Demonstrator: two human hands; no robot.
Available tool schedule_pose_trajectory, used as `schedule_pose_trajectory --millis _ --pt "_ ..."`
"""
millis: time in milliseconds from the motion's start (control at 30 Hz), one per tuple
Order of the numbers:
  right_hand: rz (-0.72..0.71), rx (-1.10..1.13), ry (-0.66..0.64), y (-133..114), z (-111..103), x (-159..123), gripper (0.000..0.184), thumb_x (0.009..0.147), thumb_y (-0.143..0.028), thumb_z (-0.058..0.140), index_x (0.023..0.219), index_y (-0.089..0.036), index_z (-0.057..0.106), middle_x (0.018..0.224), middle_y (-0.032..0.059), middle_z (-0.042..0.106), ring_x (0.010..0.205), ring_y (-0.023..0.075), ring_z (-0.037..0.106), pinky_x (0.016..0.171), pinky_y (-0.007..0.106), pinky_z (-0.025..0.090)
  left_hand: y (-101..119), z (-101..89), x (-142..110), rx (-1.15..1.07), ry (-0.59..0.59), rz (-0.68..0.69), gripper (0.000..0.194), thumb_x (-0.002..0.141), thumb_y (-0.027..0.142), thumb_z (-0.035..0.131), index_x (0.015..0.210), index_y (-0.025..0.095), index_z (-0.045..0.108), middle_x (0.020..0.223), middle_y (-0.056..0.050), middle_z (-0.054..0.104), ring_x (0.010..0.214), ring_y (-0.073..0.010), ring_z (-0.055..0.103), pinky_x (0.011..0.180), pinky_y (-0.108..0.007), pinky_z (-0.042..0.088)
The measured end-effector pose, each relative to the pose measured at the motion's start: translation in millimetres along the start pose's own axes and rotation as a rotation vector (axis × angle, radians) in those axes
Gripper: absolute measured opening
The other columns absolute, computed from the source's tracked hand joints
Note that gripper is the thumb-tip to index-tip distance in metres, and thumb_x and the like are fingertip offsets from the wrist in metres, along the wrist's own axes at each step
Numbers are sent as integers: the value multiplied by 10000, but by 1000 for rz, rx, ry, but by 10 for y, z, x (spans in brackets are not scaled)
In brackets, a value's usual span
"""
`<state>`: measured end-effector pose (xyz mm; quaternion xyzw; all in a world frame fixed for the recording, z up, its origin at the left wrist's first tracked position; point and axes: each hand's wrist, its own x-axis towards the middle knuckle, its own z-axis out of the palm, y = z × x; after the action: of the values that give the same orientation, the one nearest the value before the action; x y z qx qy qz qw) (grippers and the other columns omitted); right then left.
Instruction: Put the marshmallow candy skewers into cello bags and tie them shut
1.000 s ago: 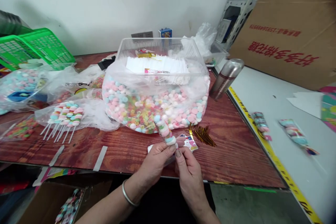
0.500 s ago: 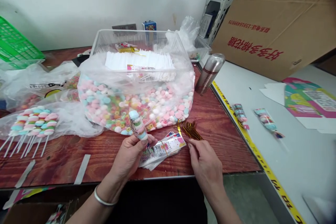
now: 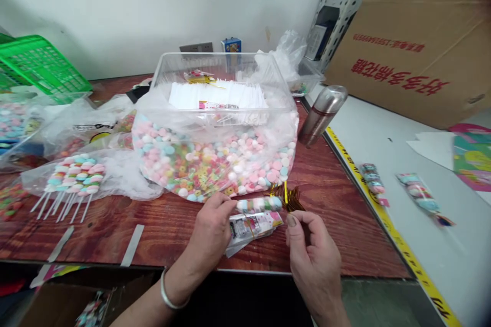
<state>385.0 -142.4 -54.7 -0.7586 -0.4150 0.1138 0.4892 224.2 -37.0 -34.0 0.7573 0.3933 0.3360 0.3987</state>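
Observation:
My left hand (image 3: 213,227) is closed on a wrapped marshmallow skewer (image 3: 260,204), which lies nearly level and points right. Just right of its tip, my right hand (image 3: 314,255) has thumb and forefinger pinched on what looks like a gold twist tie (image 3: 286,193). More gold twist ties (image 3: 294,197) lie in a bunch right behind those fingers. Below the skewer is a banded stack of printed clear wrappers (image 3: 253,227), partly covered by my left hand.
Behind stands a clear tub (image 3: 226,111) with white sticks, against a big bag of marshmallows (image 3: 215,163). Unwrapped skewers (image 3: 76,176) lie left. A steel thermos (image 3: 324,115) stands right. Two wrapped skewers, one here (image 3: 418,191), lie on the white surface near a carton (image 3: 410,46).
The skewer in my left hand has swung from upright to nearly level, its tip now near my right hand. My right fingers have closed to a pinch. The view has shifted left.

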Motion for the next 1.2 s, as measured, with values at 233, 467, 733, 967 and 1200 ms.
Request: schedule_pose_trajectory --millis 233,467,733,967,1200 --pt "197 474 -255 -276 360 -147 303 885 -482 544 803 -195 594 642 0 602 558 136 539 500 238 423 23 135 -41 -239 132 -77 187 757 172 692 904 264 763 823 -84 658 835 -244 577 877 -319 429" --pt "217 463 -274 -211 431 -126 304 872 -477 540 819 -184 598 678 25 633 566 156 565 514 261 461 129 84 -65 -272 105 -101 230 779 162 678 967 258 768 899 -87 687 885 -225 583 871 -284 414" --pt "-70 132 -150 -149 491 -37 190 914 -358 478 844 -204 563 767 43 658 679 189 619 596 290 465 108 245 0 -975 -19 -567 193 710 294 766 760 124 690 544 28 486 480 -56 339 486 -187 264" --pt "-161 134 -80 -214 456 -15 281 916 -353 519 1136 -189 582 1058 93 664 803 183 636 704 304 504 101 255 28 -1035 -24 -567 237 715 301 762 788 109 643 549 47 449 483 -42 319 479 -172 256" --pt "3 195 -123 -169 467 -10 209 884 -379 540 849 -197 637 779 44 704 678 191 639 621 288 483 -14 201 -73 1 28 110 245 912 206 492 1094 159 650 959 -99 656 895 -191 596 805 -313 483"
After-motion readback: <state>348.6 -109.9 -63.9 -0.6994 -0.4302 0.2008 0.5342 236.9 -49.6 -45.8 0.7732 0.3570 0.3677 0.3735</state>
